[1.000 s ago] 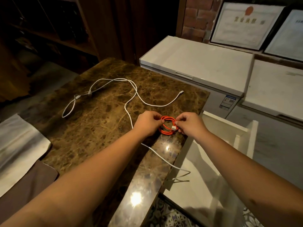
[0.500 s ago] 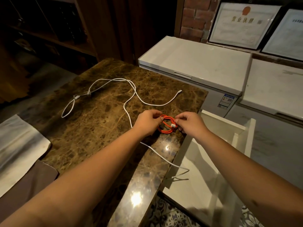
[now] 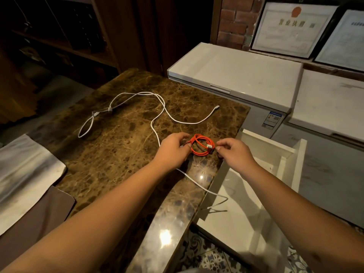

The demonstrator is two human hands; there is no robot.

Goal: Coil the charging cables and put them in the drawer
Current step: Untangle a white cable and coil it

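Now both hands (image 3: 172, 150) (image 3: 235, 152) pinching round orange braided cable coil (image 3: 201, 145), veined marble top (image 3: 118, 146)

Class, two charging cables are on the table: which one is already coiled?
The orange cable, wound into a small ring between the left hand and right hand. The white cable lies sprawled loose across the marble table.

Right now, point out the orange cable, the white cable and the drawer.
orange cable (image 3: 201, 145): head view, on the coil's wound loops.
white cable (image 3: 157, 134): head view, on its loose run across the marble.
drawer (image 3: 269, 144): head view, on its far white wall.
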